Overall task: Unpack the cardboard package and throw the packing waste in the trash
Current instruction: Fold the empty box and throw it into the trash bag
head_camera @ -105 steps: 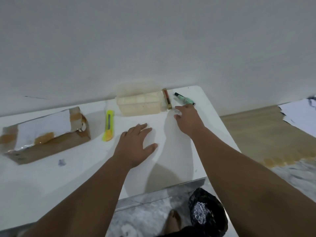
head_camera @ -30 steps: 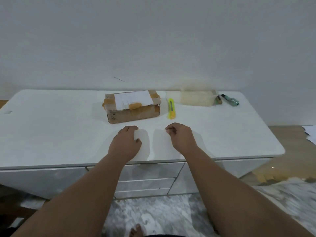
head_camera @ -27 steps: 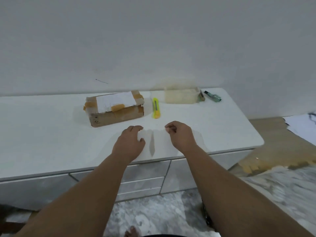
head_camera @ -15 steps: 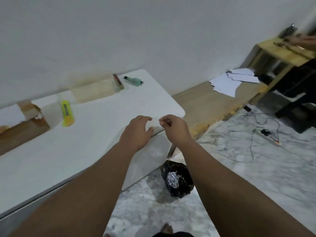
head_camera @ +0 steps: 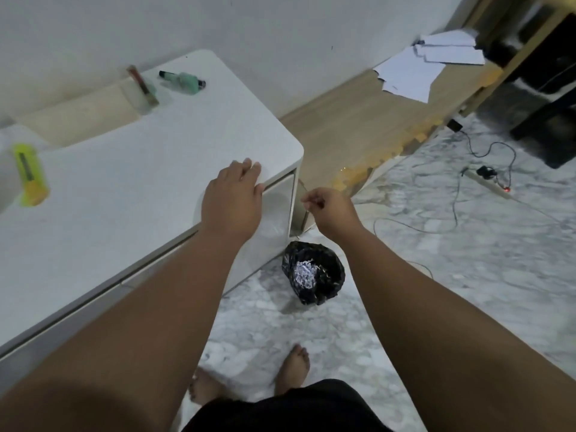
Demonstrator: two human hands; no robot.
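Right hand (head_camera: 330, 210) pinches a clear scrap (barely visible) above the trash bag (head_camera: 313, 280); left hand (head_camera: 232, 202) flat on table (head_camera: 124, 188). Drop pending; package out of view.

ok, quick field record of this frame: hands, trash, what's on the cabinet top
left hand: flat, palm down on the white cabinet top near its corner, holding nothing visible
right hand: past the cabinet edge, fingers pinched; what they hold is too small to tell
trash bag: black, open, on the floor by the cabinet corner, shredded paper inside
on cabinet top: yellow utility knife, green marker, translucent container
cardboard package: out of view
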